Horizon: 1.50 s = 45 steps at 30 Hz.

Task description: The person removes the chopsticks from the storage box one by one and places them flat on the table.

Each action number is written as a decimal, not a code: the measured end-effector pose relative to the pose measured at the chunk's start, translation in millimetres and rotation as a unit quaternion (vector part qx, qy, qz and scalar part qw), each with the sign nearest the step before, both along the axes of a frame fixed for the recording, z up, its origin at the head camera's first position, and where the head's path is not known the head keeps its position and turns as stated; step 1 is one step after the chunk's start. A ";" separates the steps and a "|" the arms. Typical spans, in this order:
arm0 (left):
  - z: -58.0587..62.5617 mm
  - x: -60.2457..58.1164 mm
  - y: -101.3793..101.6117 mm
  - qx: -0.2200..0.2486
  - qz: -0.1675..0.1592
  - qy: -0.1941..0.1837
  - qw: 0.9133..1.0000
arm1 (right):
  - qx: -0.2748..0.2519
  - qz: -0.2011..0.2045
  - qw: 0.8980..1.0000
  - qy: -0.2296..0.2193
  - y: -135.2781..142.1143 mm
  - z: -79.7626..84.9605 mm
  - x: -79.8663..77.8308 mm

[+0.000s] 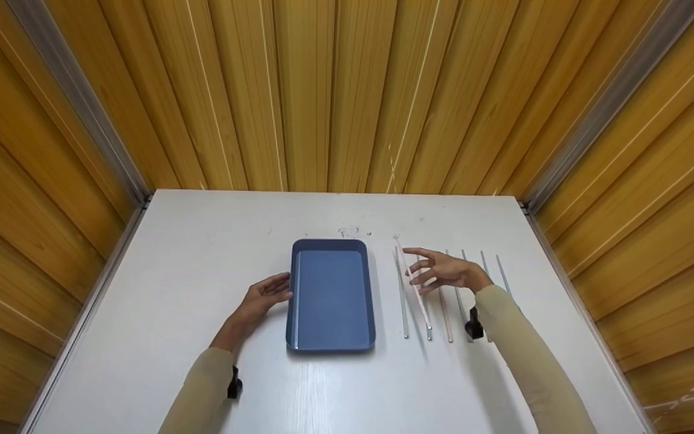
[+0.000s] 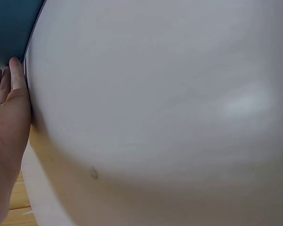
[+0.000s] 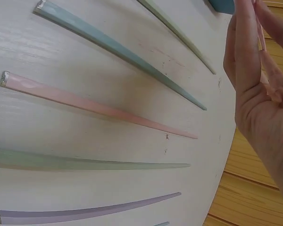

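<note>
A slim pink chopstick [image 1: 423, 308] with a silver end slants from my right hand [image 1: 446, 271], which pinches it between thumb and fingers above the table. Beneath that hand lie several pastel chopsticks in a spaced row. The right wrist view shows a blue chopstick [image 3: 118, 52], a pink-peach one [image 3: 99, 107], a pale green one [image 3: 85, 162] and a purple one [image 3: 85, 212], each tapering from a silver cap. My left hand [image 1: 259, 299] rests its extended fingertips and thumb against the left side of a blue rectangular tray [image 1: 291, 301]. The tray's inside is bare.
The white table [image 1: 202, 241] carries everything. Yellow wood-patterned walls [image 1: 305, 96] rise behind it and at both sides, with grey metal strips [image 1: 79, 96] in the corners. Small dark marks [image 1: 353, 231] spot the tabletop behind the tray.
</note>
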<state>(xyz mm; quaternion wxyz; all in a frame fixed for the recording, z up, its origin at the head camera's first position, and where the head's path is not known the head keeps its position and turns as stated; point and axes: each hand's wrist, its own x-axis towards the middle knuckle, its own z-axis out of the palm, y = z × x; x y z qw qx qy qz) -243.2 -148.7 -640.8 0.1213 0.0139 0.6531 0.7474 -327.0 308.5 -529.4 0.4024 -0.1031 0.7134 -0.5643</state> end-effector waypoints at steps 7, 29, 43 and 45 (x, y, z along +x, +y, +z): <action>-1.9 -0.6 0.3 -0.008 -0.009 0.008 1.000 | -0.020 -0.014 1.000 -0.011 3.4 -7.3 1.6; -3.0 -1.9 -2.8 -0.013 0.001 -0.001 1.000 | 0.051 -0.046 0.998 -0.007 106.7 -3.0 6.9; -1.6 -0.4 -3.0 0.000 0.002 0.004 1.000 | 0.070 -0.049 0.996 -0.036 193.7 -2.6 26.9; -2.1 -0.6 -2.4 0.001 0.002 0.002 1.000 | 0.062 -0.045 0.996 -0.049 205.1 -3.4 29.7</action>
